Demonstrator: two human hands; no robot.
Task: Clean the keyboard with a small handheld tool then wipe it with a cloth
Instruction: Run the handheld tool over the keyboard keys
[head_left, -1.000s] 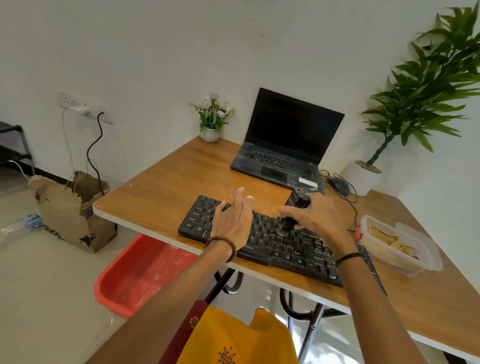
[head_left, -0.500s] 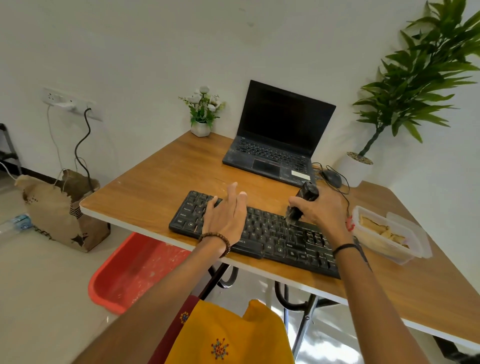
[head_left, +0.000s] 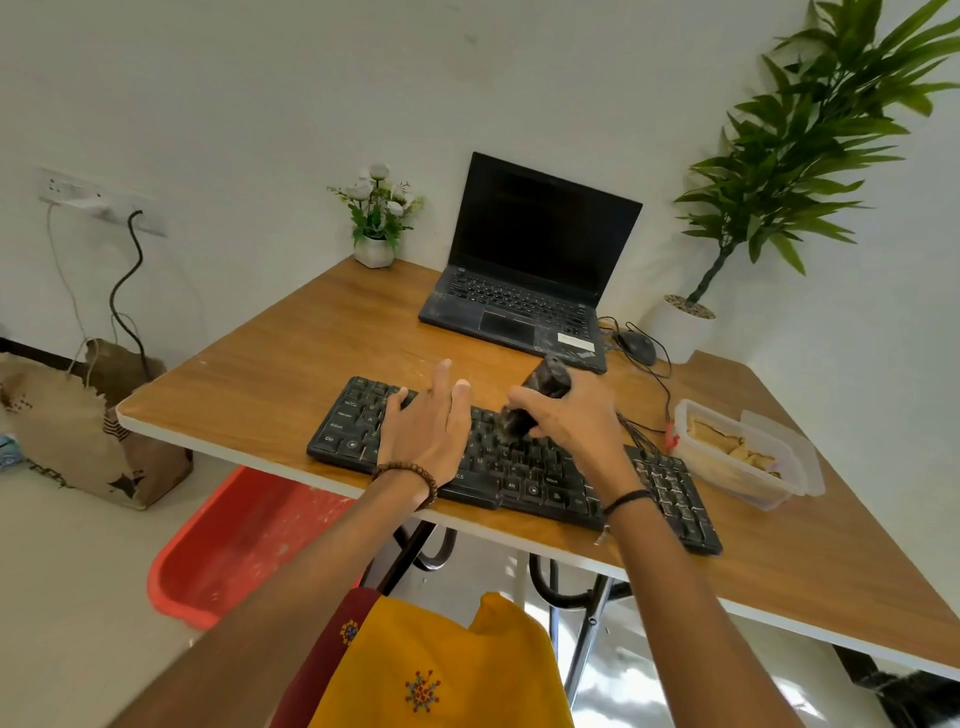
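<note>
A black keyboard (head_left: 524, 475) lies across the front of the wooden desk (head_left: 270, 379). My left hand (head_left: 428, 423) rests flat on its left half, fingers spread, holding it down. My right hand (head_left: 569, 418) grips a small dark handheld tool (head_left: 535, 405), tilted, with its lower end touching the keys near the keyboard's middle. A clear plastic container (head_left: 743, 452) at the right holds folded tan cloth.
An open black laptop (head_left: 524, 265) stands behind the keyboard, with a black mouse (head_left: 636, 347) and loose cables to its right. A small flower pot (head_left: 376, 218) and a tall potted plant (head_left: 769, 176) stand at the back. A red tub (head_left: 239, 545) sits on the floor.
The tool's tip has shifted slightly left and down across the middle keys with my right hand. My left hand stays pressed on the keyboard. The head camera has drifted.
</note>
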